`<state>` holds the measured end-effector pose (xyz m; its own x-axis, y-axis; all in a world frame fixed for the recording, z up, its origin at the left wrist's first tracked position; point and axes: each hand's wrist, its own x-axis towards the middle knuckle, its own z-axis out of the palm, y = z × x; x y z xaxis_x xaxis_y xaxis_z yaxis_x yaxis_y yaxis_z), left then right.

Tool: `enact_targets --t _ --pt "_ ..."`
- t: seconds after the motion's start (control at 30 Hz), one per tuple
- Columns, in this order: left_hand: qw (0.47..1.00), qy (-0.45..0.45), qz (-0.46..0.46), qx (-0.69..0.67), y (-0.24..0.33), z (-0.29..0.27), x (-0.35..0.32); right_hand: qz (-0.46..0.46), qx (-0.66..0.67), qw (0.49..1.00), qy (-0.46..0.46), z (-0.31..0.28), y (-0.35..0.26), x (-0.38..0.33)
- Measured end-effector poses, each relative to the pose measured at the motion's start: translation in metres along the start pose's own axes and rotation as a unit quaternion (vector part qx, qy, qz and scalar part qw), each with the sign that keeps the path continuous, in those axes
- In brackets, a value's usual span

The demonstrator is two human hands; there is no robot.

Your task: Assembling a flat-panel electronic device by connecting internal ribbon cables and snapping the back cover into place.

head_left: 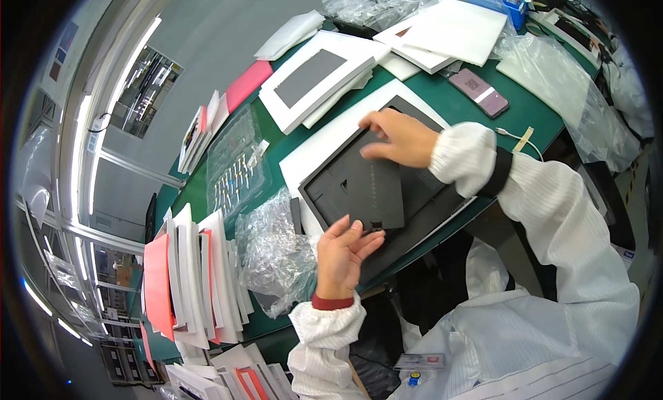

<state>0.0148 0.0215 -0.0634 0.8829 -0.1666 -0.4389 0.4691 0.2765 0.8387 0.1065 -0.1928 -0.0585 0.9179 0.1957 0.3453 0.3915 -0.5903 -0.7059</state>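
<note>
A flat dark grey panel (376,193) is held tilted over a larger black rectangular frame (324,186) with a raised rim. Near its upper end, my right hand (404,139) is closed on the panel, the thumb over its face and the other fingers curled. At the lower end, my left hand (343,257) has its thumb and fingertips against the panel's edge, beside a small black tab. Under the black frame lies a white foam sheet (297,162) on the green table. How far the fingers reach behind the panel is hidden.
Crumpled clear plastic (273,251) and a clear tray of small parts (238,168) lie to the left, by upright stacks of white and pink foam sheets (207,275). White padded panels (318,75), a phone (478,92) and a white cable (518,135) lie farther back.
</note>
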Motion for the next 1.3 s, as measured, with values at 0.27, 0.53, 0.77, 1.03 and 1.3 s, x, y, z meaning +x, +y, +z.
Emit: enact_targets --t 0.27,0.53,0.77,1.03,1.3 --pt "0.994 0.026 0.005 -0.103 -0.026 0.023 -0.014 -0.102 -0.016 0.953 -0.286 -0.015 0.007 -0.051" --pt "0.997 0.016 0.027 -0.070 -0.031 0.006 0.003 -0.132 -0.010 0.959 -0.251 -0.004 0.014 -0.051" --pt "0.998 0.014 0.022 -0.056 -0.028 0.009 -0.001 -0.281 -0.094 0.937 -0.183 -0.002 0.015 -0.057" --pt "0.998 -0.005 0.011 -0.069 -0.026 0.011 -0.001 -0.316 -0.170 0.913 -0.195 -0.010 0.010 -0.056" --pt "1.000 -0.013 0.007 0.005 -0.015 0.011 0.000 -0.351 -0.157 0.910 -0.154 -0.008 0.012 -0.052"
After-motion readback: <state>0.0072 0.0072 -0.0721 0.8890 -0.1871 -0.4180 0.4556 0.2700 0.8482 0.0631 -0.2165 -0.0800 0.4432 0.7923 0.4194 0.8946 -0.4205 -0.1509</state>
